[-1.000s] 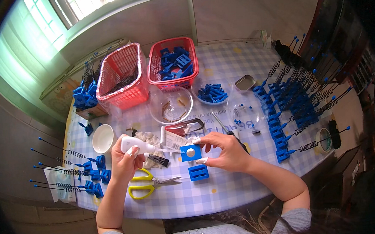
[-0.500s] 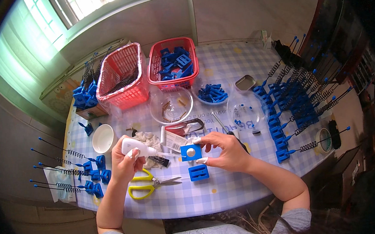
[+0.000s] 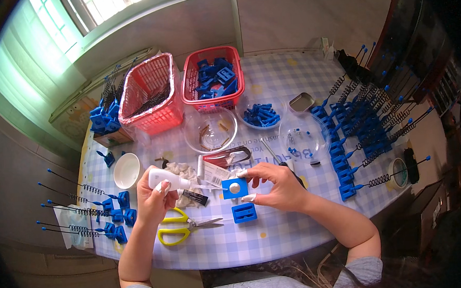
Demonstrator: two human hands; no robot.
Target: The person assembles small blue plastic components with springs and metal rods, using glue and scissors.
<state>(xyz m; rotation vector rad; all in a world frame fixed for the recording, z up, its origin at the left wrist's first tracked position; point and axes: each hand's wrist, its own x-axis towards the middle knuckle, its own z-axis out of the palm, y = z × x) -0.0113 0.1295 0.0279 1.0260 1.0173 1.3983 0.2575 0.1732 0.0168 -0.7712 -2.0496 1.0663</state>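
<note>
My left hand (image 3: 160,199) is wrapped round a small white squeeze bottle (image 3: 164,180), tipped so its thin clear nozzle points right. In my right hand (image 3: 278,186), a blue square plastic piece (image 3: 227,192) is pinched between thumb and fingers. A round whitish disc (image 3: 235,188) sits on its face. The nozzle tip is at the piece's left edge; whether they touch I cannot tell. White coverings wrap several of my fingertips. Just below the held piece, a second blue block (image 3: 244,213) with slots lies on the cloth. Yellow-handled scissors (image 3: 175,235) lie open beside my left forearm.
Behind my hands are crumpled tissue (image 3: 178,171), a clear bowl (image 3: 189,143) and a bowl of blue parts (image 3: 261,115). Farther back stand two red baskets (image 3: 150,120) (image 3: 213,102). Blue bases with black springs (image 3: 339,161) line the right; more (image 3: 121,234) sit left, near a white bowl (image 3: 128,170).
The bottle's nozzle has shifted slightly right, closer to the blue piece's left edge. Both hands keep their grips, and the things on the table have not moved.
</note>
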